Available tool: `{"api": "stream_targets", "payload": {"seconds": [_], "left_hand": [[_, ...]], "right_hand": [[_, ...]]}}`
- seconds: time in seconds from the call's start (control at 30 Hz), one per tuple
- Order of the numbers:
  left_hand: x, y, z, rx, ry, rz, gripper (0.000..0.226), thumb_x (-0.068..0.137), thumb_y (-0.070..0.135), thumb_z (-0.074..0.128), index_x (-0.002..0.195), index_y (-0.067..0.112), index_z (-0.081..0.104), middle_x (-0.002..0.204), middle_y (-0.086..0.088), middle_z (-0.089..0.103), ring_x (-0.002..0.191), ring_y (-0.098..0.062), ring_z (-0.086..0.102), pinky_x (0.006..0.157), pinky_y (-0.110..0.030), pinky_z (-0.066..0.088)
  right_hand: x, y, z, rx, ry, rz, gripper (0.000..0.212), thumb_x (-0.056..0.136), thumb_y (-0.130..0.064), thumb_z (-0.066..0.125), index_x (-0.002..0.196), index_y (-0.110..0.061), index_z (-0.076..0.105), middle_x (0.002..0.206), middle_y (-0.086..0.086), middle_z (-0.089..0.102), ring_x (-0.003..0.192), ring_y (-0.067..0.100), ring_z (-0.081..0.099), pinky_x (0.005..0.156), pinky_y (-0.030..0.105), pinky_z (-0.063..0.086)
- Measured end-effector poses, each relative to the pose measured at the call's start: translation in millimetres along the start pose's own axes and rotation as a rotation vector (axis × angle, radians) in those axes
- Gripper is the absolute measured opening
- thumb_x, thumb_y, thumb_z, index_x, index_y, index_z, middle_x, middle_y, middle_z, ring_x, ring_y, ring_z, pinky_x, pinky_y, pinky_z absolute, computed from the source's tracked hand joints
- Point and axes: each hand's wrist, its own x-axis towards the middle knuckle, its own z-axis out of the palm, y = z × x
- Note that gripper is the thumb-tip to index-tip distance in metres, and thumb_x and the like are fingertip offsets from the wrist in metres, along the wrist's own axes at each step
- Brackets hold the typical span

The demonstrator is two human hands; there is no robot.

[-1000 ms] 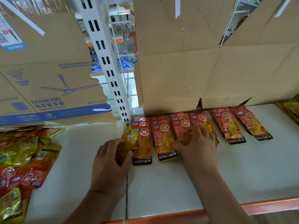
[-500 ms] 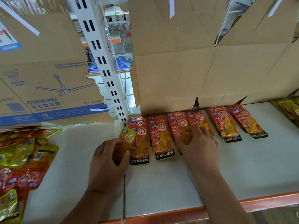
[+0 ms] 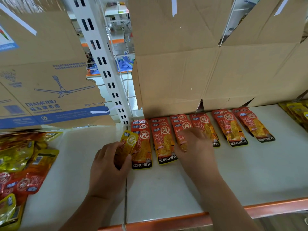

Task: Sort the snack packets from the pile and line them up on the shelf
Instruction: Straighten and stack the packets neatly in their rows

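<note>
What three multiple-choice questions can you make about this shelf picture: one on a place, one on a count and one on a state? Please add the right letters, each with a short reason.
1. Where does the mixed pile of packets lie?
A. at the left end of the shelf
B. on the floor
C. in a basket

2. How many columns of red packets are lined up at the back?
A. three
B. six
C. ten

3. What is the state of the yellow packet?
A. lying flat in the row
B. held in the left hand
C. torn open

Answers:
1 A, because the pile lies at the left edge of the shelf.
2 B, because six columns show, one of them partly under the right hand.
3 B, because the fingers of the left hand curl round it.
</note>
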Motion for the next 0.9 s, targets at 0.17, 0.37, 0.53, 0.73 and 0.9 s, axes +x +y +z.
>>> {"api": "stream_targets", "payload": {"seconds": [0.17,0.37,0.53,0.73,0.9], "left_hand": [[-2,1,-1,0.003,-0.001,-0.03,0.043,0.088,0.049,0.062,0.122,0.023,0.061,0.111,0.007,0.063,0.096,-0.013,0.056,0.078,-0.032,0.049],[0,1,-1,-0.005,-0.004,-0.034,0.047,0.087,0.055,0.057,0.121,0.023,0.061,0.11,0.006,0.063,0.097,-0.014,0.058,0.078,-0.033,0.052],[1,0,0,-0.001,0.007,0.001,0.05,0.087,0.056,0.054,0.12,0.019,0.063,0.11,0.004,0.064,0.096,-0.012,0.057,0.078,-0.029,0.047],[1,0,0,0.0,0.009,0.004,0.049,0.088,0.055,0.054,0.12,0.019,0.063,0.11,0.005,0.064,0.095,-0.011,0.055,0.079,-0.028,0.046],[-1,0,0,0.012,0.003,0.002,0.05,0.088,0.056,0.055,0.121,0.019,0.063,0.11,0.004,0.064,0.096,-0.014,0.058,0.079,-0.03,0.048]], "right_hand": [[2,-26,10,-0.132,-0.178,-0.153,0.037,0.077,-0.021,0.08,0.112,-0.025,0.072,0.12,-0.001,0.066,0.104,0.029,0.064,0.088,0.048,0.048],[17,-40,9,-0.261,-0.405,-0.17,0.047,0.095,-0.02,0.059,0.139,-0.034,0.05,0.143,-0.009,0.046,0.131,0.022,0.048,0.11,0.05,0.033],[17,-42,12,-0.297,-0.445,-0.137,0.042,0.093,-0.019,0.062,0.133,-0.032,0.055,0.14,-0.01,0.045,0.127,0.018,0.05,0.109,0.05,0.034],[18,-47,14,-0.33,-0.458,-0.123,0.037,0.092,-0.023,0.062,0.129,-0.028,0.055,0.134,-0.007,0.046,0.116,0.019,0.057,0.102,0.046,0.04],[15,-51,18,-0.356,-0.477,-0.111,0.037,0.091,-0.025,0.063,0.127,-0.026,0.054,0.136,-0.004,0.043,0.107,0.022,0.062,0.1,0.045,0.042]]}}
